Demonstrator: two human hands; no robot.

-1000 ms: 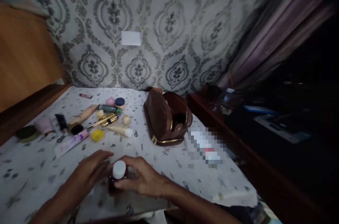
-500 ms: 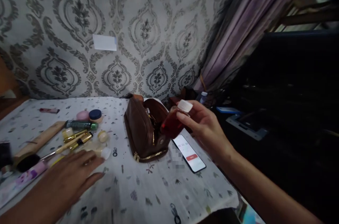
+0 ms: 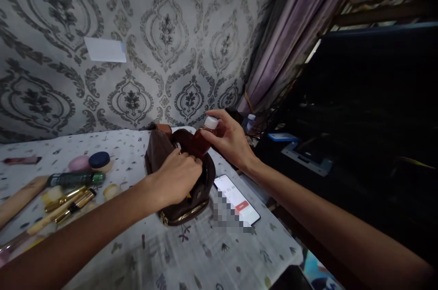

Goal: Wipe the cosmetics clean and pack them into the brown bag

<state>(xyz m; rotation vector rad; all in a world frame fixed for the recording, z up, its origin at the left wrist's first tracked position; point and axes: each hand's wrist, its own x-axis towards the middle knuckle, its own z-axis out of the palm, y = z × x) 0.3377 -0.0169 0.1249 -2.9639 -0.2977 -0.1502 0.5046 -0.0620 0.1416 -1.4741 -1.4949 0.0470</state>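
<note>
A brown leather pouch [image 3: 156, 149] with a gold zipper sits upright on the table, its top unzipped. My left hand [image 3: 179, 175] is closed at its opening, fingers curled over the near rim; the fingertips are hidden inside. In my right hand [image 3: 229, 137] is a small bottle of red liquid [image 3: 202, 140] with a white cap, gripped near the cap between thumb and fingers. The bottle tilts down, its lower end in the pouch's mouth. Just right of the pouch lies a phone [image 3: 237, 203] with a lit screen.
Several cosmetics lie at the left: a green bottle [image 3: 75, 179], a navy-lidded jar [image 3: 100, 160], a pink round item [image 3: 80, 163] and gold tubes [image 3: 70, 198]. A patterned cloth covers the table [image 3: 133, 253]. A purple curtain [image 3: 290, 29] and a dark area are at the right.
My left hand has moved right from the cosmetics to the pouch's opening. My right hand has brought the red bottle left and into the pouch's mouth. The view has shifted right.
</note>
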